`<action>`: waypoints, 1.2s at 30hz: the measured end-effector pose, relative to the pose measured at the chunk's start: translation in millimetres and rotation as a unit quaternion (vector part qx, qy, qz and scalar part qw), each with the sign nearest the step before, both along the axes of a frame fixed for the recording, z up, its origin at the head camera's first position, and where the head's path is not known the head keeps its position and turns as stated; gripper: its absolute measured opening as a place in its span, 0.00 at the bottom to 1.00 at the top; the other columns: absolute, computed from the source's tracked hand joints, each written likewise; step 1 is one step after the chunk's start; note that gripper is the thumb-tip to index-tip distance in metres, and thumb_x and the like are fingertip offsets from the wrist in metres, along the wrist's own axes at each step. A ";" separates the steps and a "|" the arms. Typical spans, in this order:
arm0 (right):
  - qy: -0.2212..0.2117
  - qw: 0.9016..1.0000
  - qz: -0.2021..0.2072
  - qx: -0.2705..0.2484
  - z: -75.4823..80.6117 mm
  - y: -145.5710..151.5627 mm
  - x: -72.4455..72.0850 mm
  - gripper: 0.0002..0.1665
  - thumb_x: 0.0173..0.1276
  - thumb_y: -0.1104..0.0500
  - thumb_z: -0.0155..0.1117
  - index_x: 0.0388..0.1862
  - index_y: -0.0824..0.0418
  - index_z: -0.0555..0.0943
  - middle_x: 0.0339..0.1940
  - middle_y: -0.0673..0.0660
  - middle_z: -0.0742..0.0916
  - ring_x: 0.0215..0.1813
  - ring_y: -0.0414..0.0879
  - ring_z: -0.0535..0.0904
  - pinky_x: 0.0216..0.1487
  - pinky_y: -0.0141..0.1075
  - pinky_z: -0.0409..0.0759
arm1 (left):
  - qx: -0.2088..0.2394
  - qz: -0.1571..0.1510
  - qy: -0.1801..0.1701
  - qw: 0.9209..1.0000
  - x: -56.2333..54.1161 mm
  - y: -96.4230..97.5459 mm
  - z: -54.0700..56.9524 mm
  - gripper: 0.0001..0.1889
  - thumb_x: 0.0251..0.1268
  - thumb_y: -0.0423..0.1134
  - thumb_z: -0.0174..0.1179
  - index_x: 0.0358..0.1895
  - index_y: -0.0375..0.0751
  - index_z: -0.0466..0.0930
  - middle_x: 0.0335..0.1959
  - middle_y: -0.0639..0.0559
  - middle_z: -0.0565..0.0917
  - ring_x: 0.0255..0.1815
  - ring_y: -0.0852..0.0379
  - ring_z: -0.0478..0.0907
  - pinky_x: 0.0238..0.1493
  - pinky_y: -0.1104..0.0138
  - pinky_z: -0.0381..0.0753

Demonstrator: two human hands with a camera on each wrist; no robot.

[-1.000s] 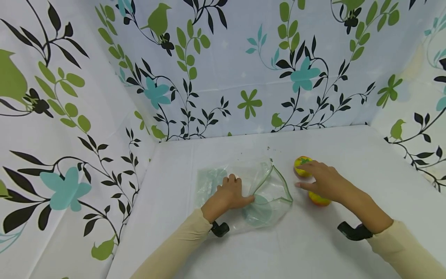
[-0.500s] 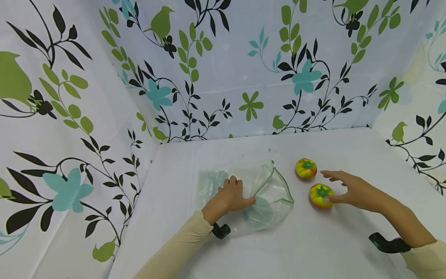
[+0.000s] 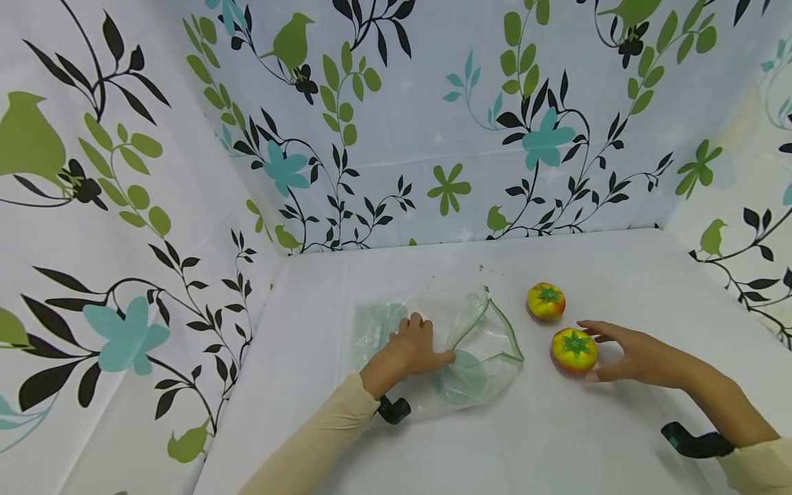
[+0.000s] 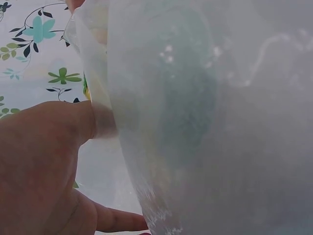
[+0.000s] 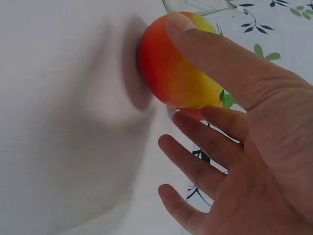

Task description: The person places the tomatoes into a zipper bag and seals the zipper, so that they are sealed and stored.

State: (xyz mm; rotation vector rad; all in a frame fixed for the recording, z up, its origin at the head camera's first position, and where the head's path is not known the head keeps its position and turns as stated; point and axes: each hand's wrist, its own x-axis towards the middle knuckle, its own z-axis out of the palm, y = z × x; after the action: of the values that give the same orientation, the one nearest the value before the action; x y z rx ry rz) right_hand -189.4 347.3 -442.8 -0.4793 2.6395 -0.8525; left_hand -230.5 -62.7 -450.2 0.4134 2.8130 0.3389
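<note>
Zip-top plastic bag [image 3: 482, 378], clear, one: lying on the white table [image 3: 526, 447], green-edged mouth gaping rightward. Left hand [image 3: 405, 349], one: resting on the bag, thumb outstretched by the mouth; whether it pinches the film cannot be told. Right hand [image 3: 646, 357], one: right of the bag, fingers spread, thumb against or almost against the near tomato [image 3: 573, 350]. Said tomato, red-yellow, green calyx (likely a toy, judging by its gloss): on the table, just right of the bag's mouth. Far tomato [image 3: 546, 301], matching: right of the bag and farther back, untouched. Patterned cloth [image 3: 396, 130], leaves and birds: upright behind the bag. Progress, as judged: bag mouth parted, near tomato reached; outstanding, a firm grip on it and any handling of the far one; both lie outside the bag.
</note>
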 end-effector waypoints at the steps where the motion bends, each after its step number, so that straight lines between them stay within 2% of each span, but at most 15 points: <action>1: 0.000 1.000 -0.001 0.002 -0.9 0.1 0.2 0.58 0.63 0.45 0.81 0.82 0.65 0.62 0.74 0.75 0.75 0.70 0.76 0.72 0.59 0.70 0.78 | 0.001 0.000 -0.001 1.000 -0.1 0.0 0.0 0.45 0.68 0.69 0.59 0.72 0.33 0.71 0.69 0.40 0.69 0.67 0.42 0.67 0.66 0.40 0.73; 8: 0.011 1.000 -0.006 0.004 -3.6 -0.1 2.6 0.55 0.63 0.45 0.81 0.80 0.65 0.65 0.69 0.73 0.79 0.68 0.73 0.74 0.59 0.69 0.79 | 0.001 -0.002 -0.003 1.000 -0.6 -0.2 0.3 0.44 0.68 0.69 0.59 0.72 0.34 0.71 0.69 0.40 0.69 0.66 0.43 0.67 0.64 0.41 0.74; 17: 0.031 0.999 -0.010 0.004 -6.1 -0.1 3.6 0.47 0.66 0.46 0.78 0.77 0.65 0.69 0.65 0.70 0.83 0.68 0.72 0.75 0.60 0.71 0.76 | 0.003 -0.003 -0.011 1.000 -1.0 -1.4 3.3 0.43 0.69 0.68 0.59 0.72 0.34 0.72 0.71 0.39 0.68 0.69 0.41 0.67 0.66 0.41 0.73; 27: 0.043 0.999 -0.015 0.007 -7.9 -1.8 2.8 0.47 0.66 0.44 0.78 0.76 0.66 0.71 0.63 0.69 0.84 0.67 0.72 0.76 0.60 0.72 0.75 | 0.010 -0.008 -0.010 1.000 -2.8 -3.9 1.8 0.42 0.69 0.68 0.58 0.69 0.33 0.74 0.69 0.40 0.70 0.66 0.43 0.68 0.62 0.43 0.76; 36: 0.066 0.998 -0.018 0.008 -1.8 -13.2 -0.5 0.47 0.66 0.44 0.78 0.75 0.67 0.72 0.62 0.67 0.85 0.65 0.68 0.79 0.60 0.73 0.74 | 0.018 -0.008 -0.012 1.000 -2.9 -4.7 2.1 0.41 0.68 0.67 0.58 0.68 0.33 0.75 0.68 0.40 0.70 0.65 0.42 0.68 0.61 0.42 0.75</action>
State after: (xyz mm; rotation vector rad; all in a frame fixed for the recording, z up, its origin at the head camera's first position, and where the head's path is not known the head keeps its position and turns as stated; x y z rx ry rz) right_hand -189.9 334.1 -444.6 -0.5013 2.7799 -0.8375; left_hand -233.5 -67.4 -448.1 0.4366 2.7821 0.3891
